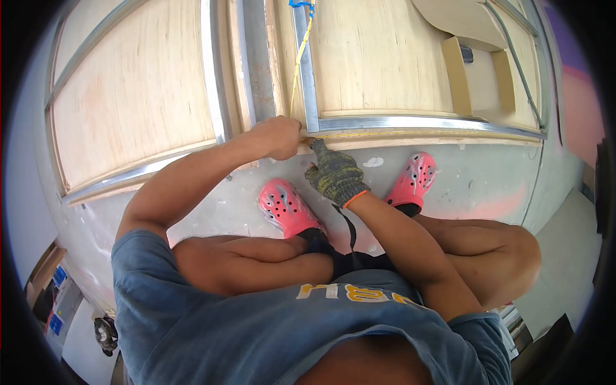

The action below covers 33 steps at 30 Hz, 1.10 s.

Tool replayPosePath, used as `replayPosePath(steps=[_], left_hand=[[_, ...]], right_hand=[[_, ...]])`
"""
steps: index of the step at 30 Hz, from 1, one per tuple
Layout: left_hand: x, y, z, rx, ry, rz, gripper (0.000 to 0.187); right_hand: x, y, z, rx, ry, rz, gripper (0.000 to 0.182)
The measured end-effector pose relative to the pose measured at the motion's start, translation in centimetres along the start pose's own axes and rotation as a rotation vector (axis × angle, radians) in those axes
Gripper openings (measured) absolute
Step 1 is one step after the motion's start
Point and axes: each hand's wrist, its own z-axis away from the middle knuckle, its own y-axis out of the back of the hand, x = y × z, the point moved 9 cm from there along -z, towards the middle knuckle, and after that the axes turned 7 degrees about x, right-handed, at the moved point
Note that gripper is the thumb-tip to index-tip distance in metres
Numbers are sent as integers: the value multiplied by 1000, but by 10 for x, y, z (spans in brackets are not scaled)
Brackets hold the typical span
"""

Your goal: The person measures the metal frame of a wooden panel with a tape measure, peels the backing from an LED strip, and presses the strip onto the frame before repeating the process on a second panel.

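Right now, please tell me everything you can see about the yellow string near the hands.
The yellow string is thin and stretched tight. It runs from a blue piece at the top edge of the picture down along a metal strip on the plywood panel, to the left hand, a bare fist that seems to pinch it. From there a yellow line continues rightward along the lower metal strip. The gloved right hand points a finger at the corner.

bright, even daylight | soft shadows | strong fisheye bending | dark vignette corners | focus fairly sharp
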Motion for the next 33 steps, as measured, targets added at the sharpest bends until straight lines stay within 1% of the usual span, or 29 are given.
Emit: replayPosePath(steps=[3, 5, 6, 7, 8, 9, 11, 12, 14, 15, 17, 20, 24, 26, 27, 29, 30, 32, 33], left_hand=[[3, -1, 6, -21, -22, -18, 28], [4, -1, 7, 67, -68, -68, 33], [6, -1, 12, 63, -63, -70, 33], [14, 5, 18, 108, -115, -142, 32], [20, 10, 24, 154, -166, -217, 31], [19, 8, 27, 151, -162, -217, 31], [25, 10, 37, 247, -276, -216, 22], [21, 7, 40, 246, -273, -216, 22], [14, 21, 51, 468, -320, -39, 18], [7, 16, 50, 466, -316, -35, 18], [-9, 16, 51, 584, -257, -94, 17], [-13, 9, 49, 582, -285, -114, 18], [-6, 14, 47, 561, -274, -131, 23], [-18, 32, 44, 717, -138, -58, 24], [-17, 38, 42, 719, -134, -58, 24], [-27, 48, 35, 689, -44, -6, 24], [-30, 49, 29, 684, -35, -5, 24], [-26, 56, 25, 774, -126, -4, 25], [-24, 59, 24, 774, -126, -7, 25]], right_hand=[[3, 0, -7, -10, -18, 31, 64], [3, -1, -9, 23, 6, 7, 65], [2, 0, -8, 44, 16, -18, 65], [1, 2, -8, 47, 24, -21, 65], [1, 0, -10, 2, 19, -18, 67], [0, -2, -10, -50, 7, -16, 68], [-2, 1, -7, -64, -24, -3, 69], [0, 1, -6, -78, -60, 14, 69], [4, -4, -7, -65, -44, -4, 69], [3, -5, -6, -52, -32, -24, 68], [3, -7, -7, -53, -39, -11, 67], [1, -7, -6, -52, -42, -6, 66], [-4, -4, -6, -48, -45, -55, 66], [-2, -9, -8, -28, -30, -70, 66], [-1, -9, -8, -8, -22, -86, 67], [-1, -13, -6, 10, 5, -101, 67], [-5, -14, -4, 26, 30, -119, 67], [-8, -16, -3, 12, 45, -123, 67], [-11, -12, -3, 13, 55, -125, 67]])
